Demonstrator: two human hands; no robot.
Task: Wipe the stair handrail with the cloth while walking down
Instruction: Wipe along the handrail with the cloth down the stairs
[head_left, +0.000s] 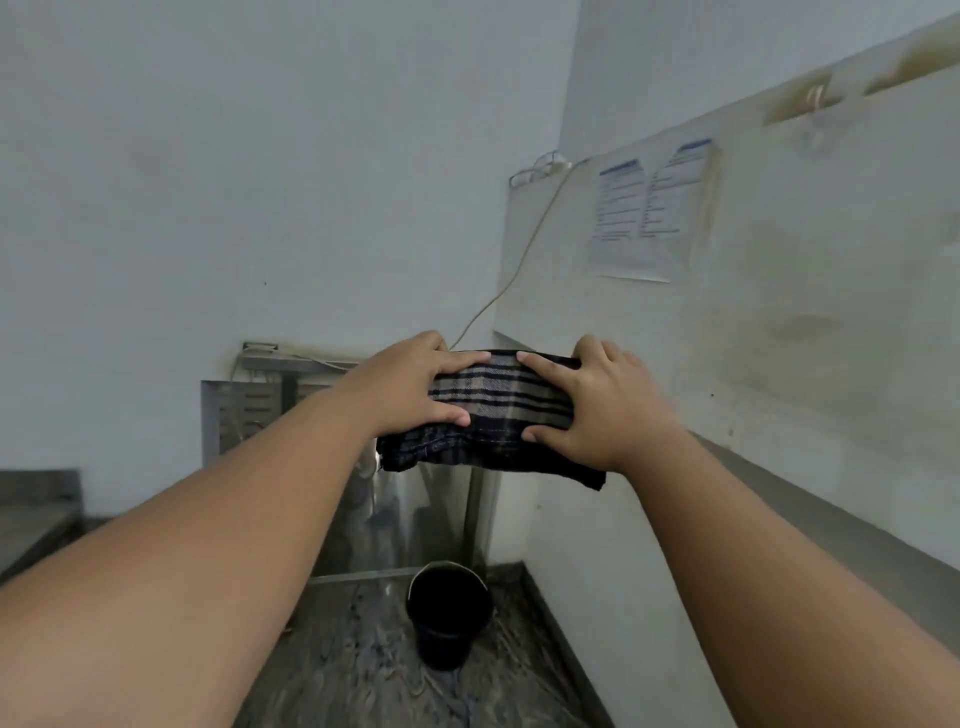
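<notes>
Forearms reach forward from the bottom corners of the view, both bare, meeting at the plaid cloth (498, 415) held out in mid-air at chest height. Left hand (415, 387) pinches the cloth's left end, thumb under, fingers (462, 361) laid flat on top. Right hand (597, 410) does the same at the right end, fingers spread on the fabric, so each hand is closed on the cloth, not empty. Cloth is folded into a thick band and stretched between them, likely being squared up into a pad that will wrap a rail; one loose corner droops below the right hand. Below and beyond, a black bucket (449, 621) stands on the marbled floor (363, 665), probably the rinse bucket. Behind it a steel cabinet (415, 519) with a perforated panel against the wall. Right side, a low partition wall (779, 364) carrying two posted notices (649, 208) and a cable (519, 260). No stair handrail in view, no steps either, so wiping looks not yet begun; cloth touches nothing but the hands
</notes>
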